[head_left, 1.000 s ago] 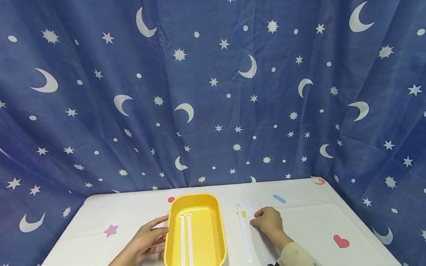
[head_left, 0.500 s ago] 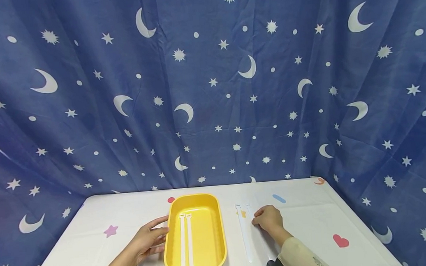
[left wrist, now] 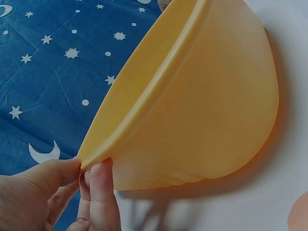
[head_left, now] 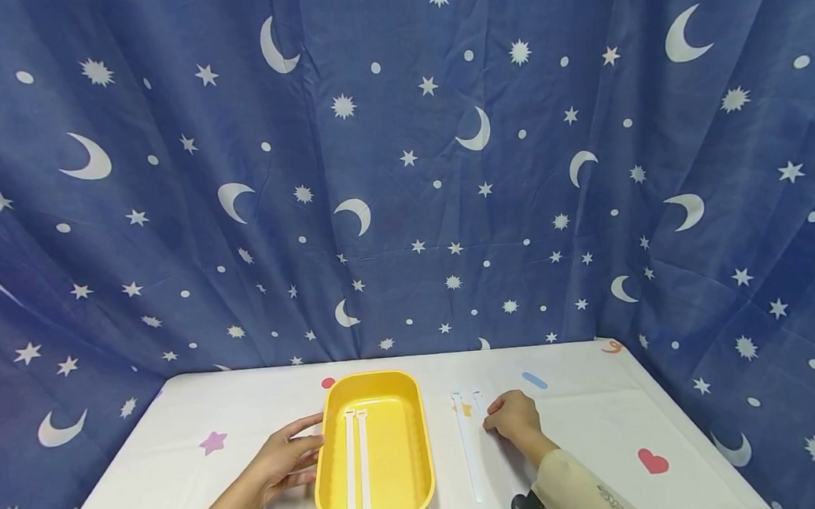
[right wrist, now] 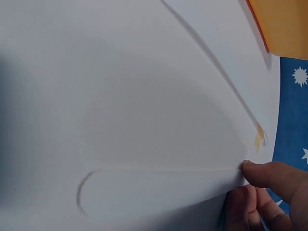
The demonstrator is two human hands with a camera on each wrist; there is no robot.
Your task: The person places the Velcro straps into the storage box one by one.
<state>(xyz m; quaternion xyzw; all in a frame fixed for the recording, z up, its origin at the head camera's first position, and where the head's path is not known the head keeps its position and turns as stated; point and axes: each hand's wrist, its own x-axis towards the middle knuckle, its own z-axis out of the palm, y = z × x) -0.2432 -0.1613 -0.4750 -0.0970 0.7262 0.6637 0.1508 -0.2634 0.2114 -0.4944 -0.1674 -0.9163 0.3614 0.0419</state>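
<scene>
A yellow tray [head_left: 412, 443] with raised walls stands on the table. My left hand [head_left: 283, 456] pinches its left rim, thumb at the edge and fingers against the outer wall in the left wrist view. Inside the tray two white straps with slotted heads lie side by side, a left strap [head_left: 350, 467] and a right strap [head_left: 365, 466]. My right hand [head_left: 514, 418] pinches another white strap [right wrist: 154, 192] near its slotted end; its rounded tail points away over the table in the right wrist view. One more white strap [head_left: 467, 451] lies between the tray and this hand.
A white cloth [head_left: 576, 432] printed with coloured shapes covers the table. Behind it hangs a blue curtain [head_left: 404, 207] with moons and stars. A dark object [head_left: 528, 508] shows by the right sleeve.
My right hand has shifted slightly to the right, and the head of the strap it pinches shows more clearly. My left hand and the tray have hardly moved.
</scene>
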